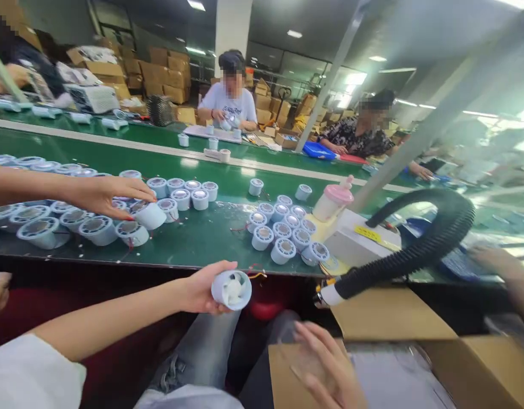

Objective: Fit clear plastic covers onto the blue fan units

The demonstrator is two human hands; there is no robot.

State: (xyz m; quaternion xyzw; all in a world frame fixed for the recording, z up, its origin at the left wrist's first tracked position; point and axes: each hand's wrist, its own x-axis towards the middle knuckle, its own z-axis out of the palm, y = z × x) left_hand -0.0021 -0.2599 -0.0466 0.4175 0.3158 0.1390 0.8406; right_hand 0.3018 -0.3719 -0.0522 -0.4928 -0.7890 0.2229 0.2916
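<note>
Conveyor belt [194,238]: green, runs the width of the view; its near edge lies just beyond the person's lap. White dividing strip along the far side.
Cardboard box [415,352]: open, at the lower right, below the belt's near edge; flaps spread.
Black corrugated hose [415,250]: arcs from the right over the box, its white nozzle close to the belt's near edge.
Fan housings, left group [44,224]: many, crowded at the left part of the near edge. A co-worker's hand [108,196] grips one there.
Fan housings, centre group [283,230]: tight cluster near the near edge, just left of a pink-capped bottle [334,201].
Left hand [202,289]: grasping the small white fan [231,289], fingers wrapped round the rim, blades facing the camera, held off the belt above the lap.
Right hand [325,363]: fingers spread, relaxed, over the box flap; grasping nothing as far as I can tell (blurred).
Handling note (judgement): hold by the rim only, clear of blades; red and yellow leads trail at the rim, so avoid snagging.
Writing: yellow label [366,233] on the white unit by the bottle; not legible. No brand readable.
</note>
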